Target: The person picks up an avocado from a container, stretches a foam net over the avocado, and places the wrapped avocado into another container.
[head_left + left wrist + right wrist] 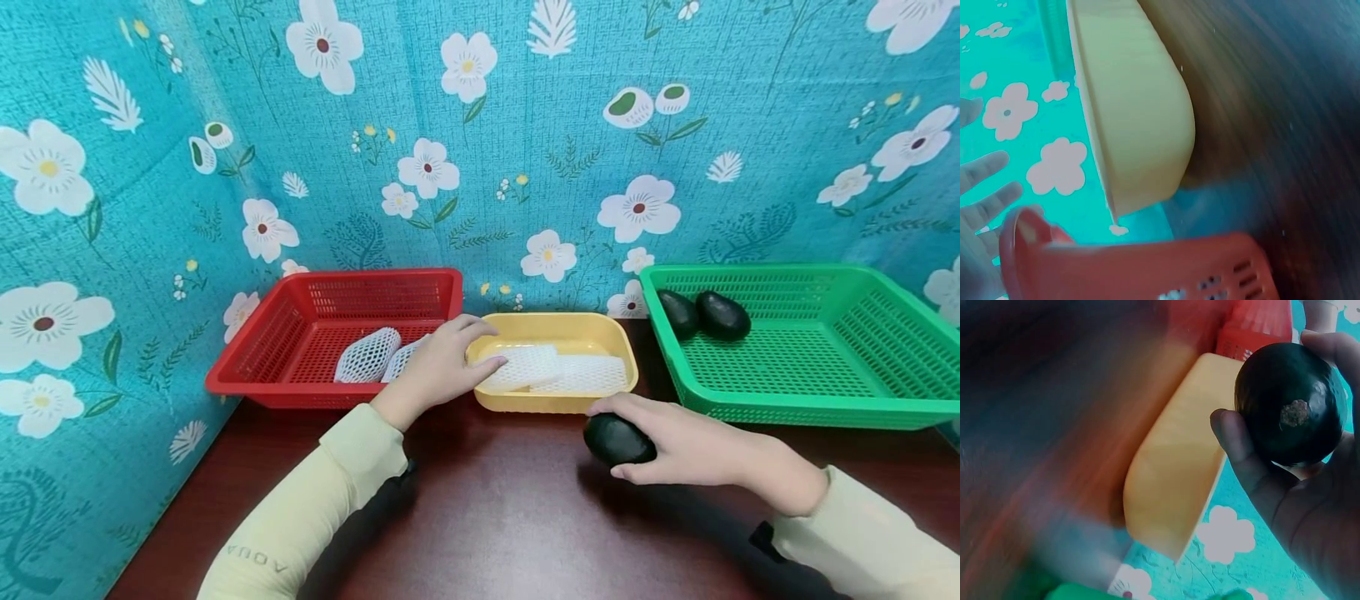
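My right hand (675,437) grips a dark avocado (617,440) just in front of the yellow tray (555,403). Its stem scar faces the camera in the right wrist view, with thumb and fingers (1241,437) curled round the fruit. Over the tray's left end is my left hand (446,364), its fingers spread apart; the left wrist view shows nothing held between those fingers (988,172). Close to that hand, white foam net sleeves (581,373) lie flat inside the tray. Whether the left fingertips touch a sleeve, I cannot tell.
A red basket (300,389) at the left holds two net-covered items (367,354), one partly hidden by my left hand. The green basket (810,408) at the right contains two avocados (722,316). A flowered teal cloth (480,167) hangs behind the dark brown table (495,517).
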Demonstrator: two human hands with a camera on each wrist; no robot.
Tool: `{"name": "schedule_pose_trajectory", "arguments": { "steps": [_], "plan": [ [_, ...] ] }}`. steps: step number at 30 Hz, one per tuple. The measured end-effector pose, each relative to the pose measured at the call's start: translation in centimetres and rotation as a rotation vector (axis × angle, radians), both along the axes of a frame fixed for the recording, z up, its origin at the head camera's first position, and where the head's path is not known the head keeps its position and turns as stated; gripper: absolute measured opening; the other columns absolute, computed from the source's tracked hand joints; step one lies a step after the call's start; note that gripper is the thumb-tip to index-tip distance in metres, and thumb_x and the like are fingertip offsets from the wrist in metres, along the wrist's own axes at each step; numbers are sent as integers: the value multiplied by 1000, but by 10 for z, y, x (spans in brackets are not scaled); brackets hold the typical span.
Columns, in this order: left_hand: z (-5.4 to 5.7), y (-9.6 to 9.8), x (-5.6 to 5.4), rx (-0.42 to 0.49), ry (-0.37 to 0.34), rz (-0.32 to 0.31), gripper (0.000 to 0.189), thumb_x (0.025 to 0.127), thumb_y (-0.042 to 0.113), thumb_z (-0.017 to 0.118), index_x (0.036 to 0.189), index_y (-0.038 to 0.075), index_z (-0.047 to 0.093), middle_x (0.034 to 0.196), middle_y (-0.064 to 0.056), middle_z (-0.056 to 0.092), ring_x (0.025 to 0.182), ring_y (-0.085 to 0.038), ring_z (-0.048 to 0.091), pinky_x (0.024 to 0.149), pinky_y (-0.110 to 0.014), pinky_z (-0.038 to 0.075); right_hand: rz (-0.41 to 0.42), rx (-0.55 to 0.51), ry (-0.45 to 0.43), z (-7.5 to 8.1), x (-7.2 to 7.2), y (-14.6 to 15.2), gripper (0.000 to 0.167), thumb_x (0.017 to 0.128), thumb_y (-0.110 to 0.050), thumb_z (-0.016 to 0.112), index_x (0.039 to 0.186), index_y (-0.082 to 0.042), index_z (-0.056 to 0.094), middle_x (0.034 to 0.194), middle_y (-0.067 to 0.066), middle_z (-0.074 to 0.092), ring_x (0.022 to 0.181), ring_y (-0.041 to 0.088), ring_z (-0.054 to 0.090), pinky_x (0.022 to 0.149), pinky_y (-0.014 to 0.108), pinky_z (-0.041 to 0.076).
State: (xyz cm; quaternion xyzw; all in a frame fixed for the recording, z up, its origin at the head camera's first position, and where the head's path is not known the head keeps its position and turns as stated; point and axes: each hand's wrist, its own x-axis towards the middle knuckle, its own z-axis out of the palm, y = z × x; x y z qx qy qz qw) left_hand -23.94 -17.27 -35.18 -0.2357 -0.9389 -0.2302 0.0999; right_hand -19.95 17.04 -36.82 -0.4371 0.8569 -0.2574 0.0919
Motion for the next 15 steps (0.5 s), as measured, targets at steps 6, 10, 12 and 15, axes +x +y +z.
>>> {"name": "schedule_pose_trajectory", "arguments": {
  "steps": [6,10,12,15],
  "plan": [
    [-6,12,-1,5,-37,-32,49,95,38,72,135,11,64,134,-7,61,122,-25,57,103,-43,50,27,15,-53,-11,0,-8,56,93,-37,77,140,-22,50,128,-6,56,103,7,58,84,28,54],
    [-8,16,-1,-1,-56,-49,49,97,35,70,138,9,61,137,-8,59,124,-25,57,104,-43,49,46,29,-60,-18,-1,-13,58,93,-37,76,142,-20,49,128,-7,55,104,7,58,86,29,53],
    [-10,19,-2,-9,-64,-51,50,97,35,70,139,8,60,137,-8,59,124,-25,58,103,-43,49,50,40,-65,-21,-1,-15,60,93,-39,76,143,-19,49,130,-9,55,107,7,57,89,30,53],
    [-12,22,-3,-34,-70,-44,52,97,36,70,140,9,59,137,-9,59,124,-25,58,103,-42,49,60,50,-71,-24,0,-16,64,94,-43,75,145,-15,49,132,-9,55,111,7,56,92,32,52]
  ]
}}
